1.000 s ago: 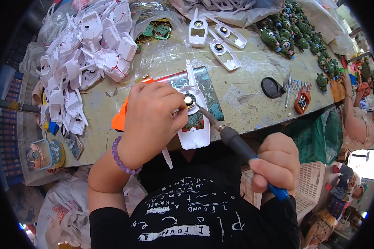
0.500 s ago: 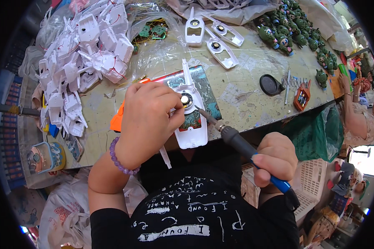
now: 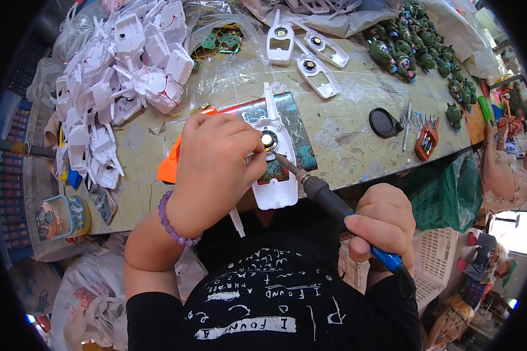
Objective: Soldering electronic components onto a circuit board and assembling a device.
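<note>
My right hand [image 3: 386, 219] grips a soldering iron [image 3: 327, 199] with a black and blue handle. Its metal tip points left and meets, or nearly meets, the lower edge of a small round speaker [image 3: 267, 140]. That speaker sits inside a white toy walkie-talkie shell half [image 3: 277, 194], which lies on a worn, dark green and red flat board [image 3: 301, 134]. Beside the speaker, my left hand [image 3: 216, 167] has its thumb and fingers pinched together; what they hold is hidden. An orange piece [image 3: 170, 165] pokes out from behind this hand. Part of the shell is covered by my left hand.
A heap of white shell parts [image 3: 129, 76] with red wires fills the left. Green circuit boards [image 3: 221, 41] and several speaker-fitted shells [image 3: 317, 73] lie at the back. Green figurines [image 3: 401, 50], a black round dish [image 3: 383, 123] and a red-brown tool holder [image 3: 426, 142] are to the right.
The soldering iron's tip has shifted left, from the shell's right side to the speaker's lower edge. My left hand stays pinched beside the speaker. The whole view has shifted slightly.
</note>
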{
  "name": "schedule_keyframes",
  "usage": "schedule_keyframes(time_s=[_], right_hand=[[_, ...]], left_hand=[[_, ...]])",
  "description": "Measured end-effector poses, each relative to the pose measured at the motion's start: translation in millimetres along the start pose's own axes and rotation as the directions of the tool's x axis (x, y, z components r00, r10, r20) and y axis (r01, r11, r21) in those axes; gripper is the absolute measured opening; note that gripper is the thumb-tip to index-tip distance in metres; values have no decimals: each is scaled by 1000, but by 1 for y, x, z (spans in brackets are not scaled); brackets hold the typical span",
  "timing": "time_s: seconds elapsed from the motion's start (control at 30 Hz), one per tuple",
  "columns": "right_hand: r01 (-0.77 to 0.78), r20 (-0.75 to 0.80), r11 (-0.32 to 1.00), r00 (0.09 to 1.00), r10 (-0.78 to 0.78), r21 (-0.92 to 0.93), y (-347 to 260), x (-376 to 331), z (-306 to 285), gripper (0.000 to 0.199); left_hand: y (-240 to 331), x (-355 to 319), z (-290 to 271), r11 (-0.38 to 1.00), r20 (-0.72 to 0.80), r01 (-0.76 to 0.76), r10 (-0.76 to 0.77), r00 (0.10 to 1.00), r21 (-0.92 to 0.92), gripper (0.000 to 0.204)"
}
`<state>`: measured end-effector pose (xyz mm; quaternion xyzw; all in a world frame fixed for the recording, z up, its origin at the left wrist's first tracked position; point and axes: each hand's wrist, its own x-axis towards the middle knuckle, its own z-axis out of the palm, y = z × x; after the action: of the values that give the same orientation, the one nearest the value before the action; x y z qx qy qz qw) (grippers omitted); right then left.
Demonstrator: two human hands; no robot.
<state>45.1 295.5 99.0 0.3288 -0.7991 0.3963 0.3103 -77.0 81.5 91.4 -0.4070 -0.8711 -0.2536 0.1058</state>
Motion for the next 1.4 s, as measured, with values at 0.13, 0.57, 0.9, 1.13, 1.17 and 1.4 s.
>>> schedule_keyframes(time_s=[0.13,0.57,0.9,1.13,1.17,1.4], right_hand=[[0,14,1000,1000,1,-18,1,2,-2,29],[-36,-134,998,991,28,-60,-6,-9,-5,25],[-136,-351,979,933,76,-151,2,-36,-9,39],[-186,-431,978,894,126,-100,5,-46,-11,39],[-184,-431,978,894,125,-98,6,-47,-10,39],[-160,-447,987,882,149,13,6,-45,-6,34]], left_hand=[[0,1,0,1000,-10,-13,13,1000,-2,7],[0,0,1,1000,-20,-29,29,999,9,6],[-5,-10,-8,989,-4,-91,91,996,-115,10],[7,-31,-15,992,-34,42,-46,998,-121,17],[8,-31,-14,988,-60,78,-87,994,-137,15],[8,-25,-6,995,-182,36,-52,982,-91,11]])
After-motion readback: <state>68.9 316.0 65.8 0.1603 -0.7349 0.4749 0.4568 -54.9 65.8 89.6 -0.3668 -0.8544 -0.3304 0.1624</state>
